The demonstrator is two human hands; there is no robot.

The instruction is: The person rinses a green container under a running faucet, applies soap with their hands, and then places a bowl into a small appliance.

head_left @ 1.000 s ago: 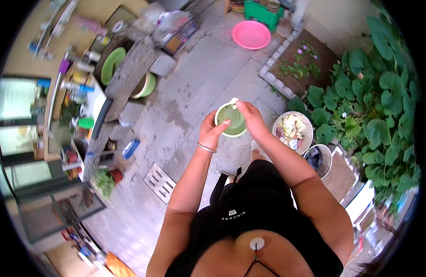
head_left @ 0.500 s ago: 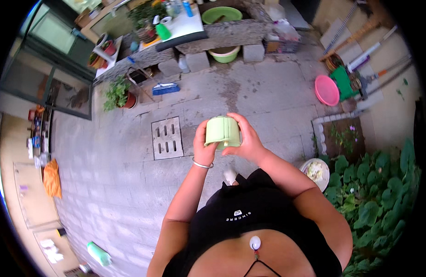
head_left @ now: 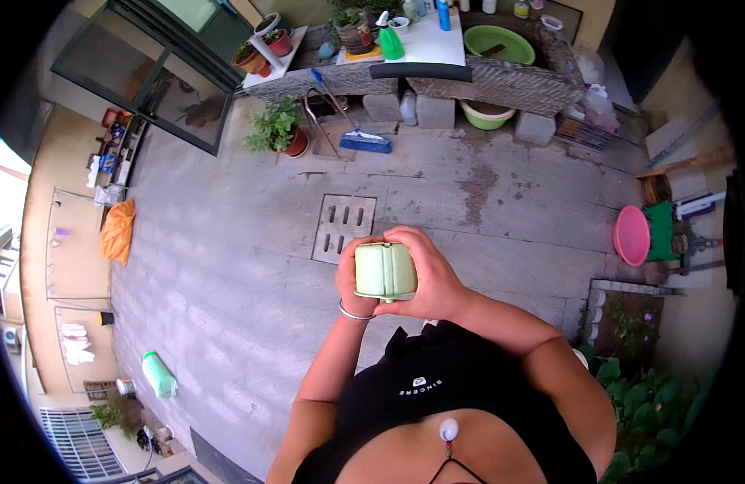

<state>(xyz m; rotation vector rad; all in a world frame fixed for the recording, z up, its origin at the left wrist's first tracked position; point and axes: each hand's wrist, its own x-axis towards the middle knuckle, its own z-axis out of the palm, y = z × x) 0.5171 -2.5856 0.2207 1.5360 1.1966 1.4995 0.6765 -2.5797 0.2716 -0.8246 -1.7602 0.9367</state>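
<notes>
Left hand (head_left: 347, 276), one pale green container (head_left: 376, 271), right hand (head_left: 438, 282): both hands hold it above grey paving (head_left: 227, 242).
From left: one orange bundle (head_left: 117, 231), one slotted drain cover (head_left: 344, 228) just beyond the hands, one blue broom head (head_left: 366, 142), two green basins (head_left: 513, 48), one pink basin (head_left: 632, 235).

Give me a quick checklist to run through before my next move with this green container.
1. Left hand on the container: ok, it holds the left side.
2. Right hand on the container: ok, it wraps the right side.
3. Container off the ground: ok, held up in both hands.
4. Container empty: cannot tell, its outer wall faces the camera and hides the inside.
5. Broom clear of the drain: ok, it lies on the paving, apart from it.
</notes>
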